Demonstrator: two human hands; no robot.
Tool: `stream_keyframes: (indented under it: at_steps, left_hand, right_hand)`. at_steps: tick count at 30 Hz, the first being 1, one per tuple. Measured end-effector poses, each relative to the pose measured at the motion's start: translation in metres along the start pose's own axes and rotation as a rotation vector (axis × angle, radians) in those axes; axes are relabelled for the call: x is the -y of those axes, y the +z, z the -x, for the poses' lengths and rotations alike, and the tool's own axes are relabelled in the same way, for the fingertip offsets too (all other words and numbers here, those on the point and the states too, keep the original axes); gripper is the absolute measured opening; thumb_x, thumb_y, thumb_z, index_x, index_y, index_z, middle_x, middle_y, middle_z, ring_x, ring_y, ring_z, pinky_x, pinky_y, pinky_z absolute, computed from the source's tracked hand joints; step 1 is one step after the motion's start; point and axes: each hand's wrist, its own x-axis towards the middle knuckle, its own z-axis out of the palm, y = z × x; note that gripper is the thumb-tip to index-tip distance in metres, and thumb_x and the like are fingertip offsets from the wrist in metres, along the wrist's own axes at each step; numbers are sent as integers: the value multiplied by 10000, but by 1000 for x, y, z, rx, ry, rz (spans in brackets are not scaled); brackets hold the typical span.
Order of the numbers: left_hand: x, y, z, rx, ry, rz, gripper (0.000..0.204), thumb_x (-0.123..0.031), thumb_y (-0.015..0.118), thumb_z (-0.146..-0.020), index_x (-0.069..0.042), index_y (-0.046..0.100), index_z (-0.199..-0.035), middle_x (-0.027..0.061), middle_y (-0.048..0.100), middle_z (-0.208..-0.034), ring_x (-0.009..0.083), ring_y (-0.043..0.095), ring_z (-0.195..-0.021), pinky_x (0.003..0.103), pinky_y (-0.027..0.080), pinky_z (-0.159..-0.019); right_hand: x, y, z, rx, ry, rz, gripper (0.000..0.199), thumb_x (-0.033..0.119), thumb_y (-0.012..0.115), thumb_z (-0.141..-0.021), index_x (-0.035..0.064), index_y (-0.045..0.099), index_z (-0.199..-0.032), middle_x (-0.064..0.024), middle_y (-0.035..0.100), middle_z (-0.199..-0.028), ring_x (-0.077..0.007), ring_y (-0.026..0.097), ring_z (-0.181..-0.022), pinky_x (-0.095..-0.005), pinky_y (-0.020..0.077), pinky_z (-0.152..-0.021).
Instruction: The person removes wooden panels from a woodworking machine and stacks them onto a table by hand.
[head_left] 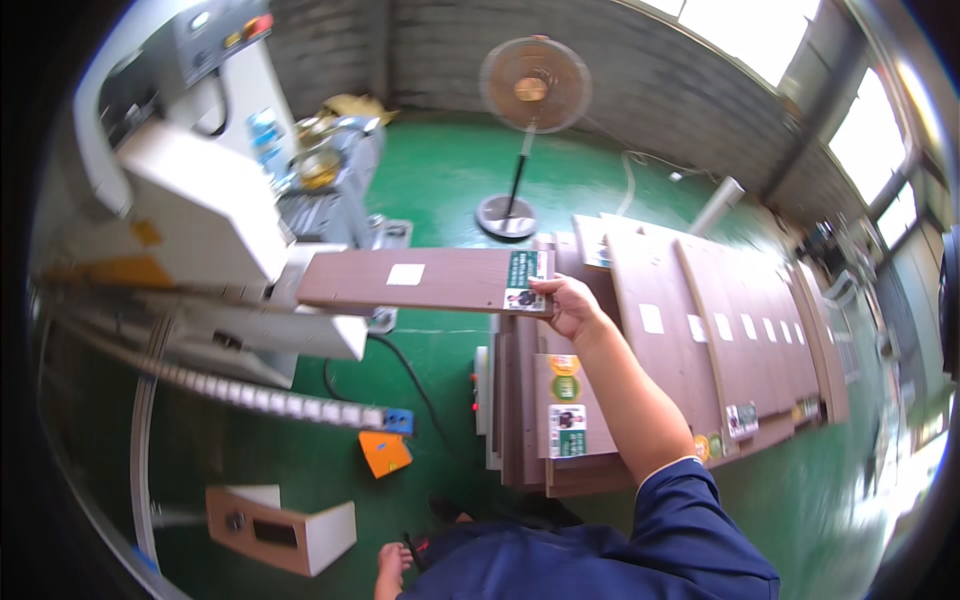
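My right hand (pixel 572 303) grips the right end of a long brown wood-grain board (pixel 450 280), with the thumb on top by a green-and-white label (pixel 526 280). The board lies roughly level, and its left end reaches the white machine (pixel 200 210). A small blank white sticker (pixel 406 274) is on its face. Low at the body, my left hand (pixel 393 560) has its fingers curled in, next to a thin black thing (pixel 414 551); whether it holds that is unclear.
Stacked brown boards (pixel 650 320) with white stickers stand to the right. A standing fan (pixel 535 85) is beyond. At left are a conveyor rail (pixel 270 398), an orange block (pixel 384 454) and a brown-and-white box-like part (pixel 280 530). A black cable (pixel 410 370) crosses the green floor.
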Motion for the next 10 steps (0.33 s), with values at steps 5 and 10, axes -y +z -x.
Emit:
stream_keyframes:
  at_steps: [5, 10]
  left_hand:
    - [12, -13, -76, 333, 957, -1192, 150, -109, 453, -805, -11, 501, -909, 116, 540, -695, 270, 541, -585, 417, 461, -540]
    - [-11, -21, -174, 359, -80, 171, 504, -305, 653, -706, -78, 503, -1131, 207, 582, -950, 339, 588, -779, 553, 440, -682]
  right_hand:
    - [33, -33, 147, -157, -323, -84, 235, -44, 538, -781, -42, 470, -1006, -121, 596, -879, -208, 631, -749, -332, 544, -688]
    - [28, -104, 261, -304, -556, -310, 267, -24, 507, -796, -43, 456, -1058, -135, 581, -947, -221, 614, -811, -348, 511, -768]
